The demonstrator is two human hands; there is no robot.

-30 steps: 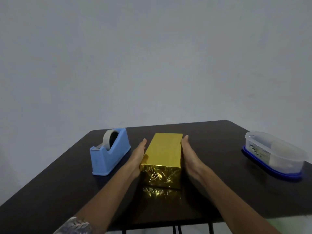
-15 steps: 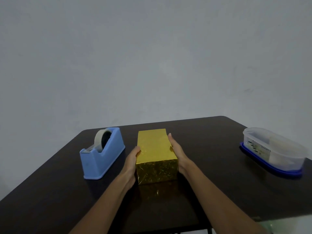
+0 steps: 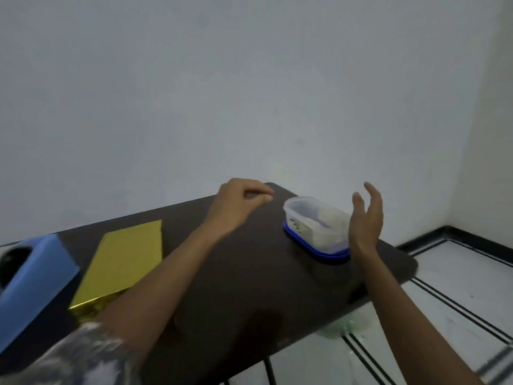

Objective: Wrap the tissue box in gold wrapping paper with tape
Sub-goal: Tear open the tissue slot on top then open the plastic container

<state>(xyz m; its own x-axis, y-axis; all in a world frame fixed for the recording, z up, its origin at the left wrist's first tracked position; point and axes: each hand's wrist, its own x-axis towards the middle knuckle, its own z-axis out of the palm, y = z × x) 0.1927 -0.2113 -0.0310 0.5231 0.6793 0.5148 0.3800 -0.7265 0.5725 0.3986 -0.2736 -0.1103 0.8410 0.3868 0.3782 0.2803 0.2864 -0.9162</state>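
The left hand (image 3: 240, 202) hovers over the far edge of the worktop (image 3: 249, 273), with fingers loosely curled and holding nothing. The right hand (image 3: 366, 220) is spread open, palm turned left, just beside the clear container (image 3: 313, 226). The label on the container is too blurred to read. The gold-wrapped tissue box (image 3: 125, 259) lies at the left, beside the blue tape dispenser (image 3: 36, 279).

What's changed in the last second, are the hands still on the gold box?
No. Both hands let go of the gold-wrapped box and moved right: the left hand now hangs over the table left of the clear container, the right hand is open beside its right end. Box, container and blue tape dispenser stayed put; the camera swung right.
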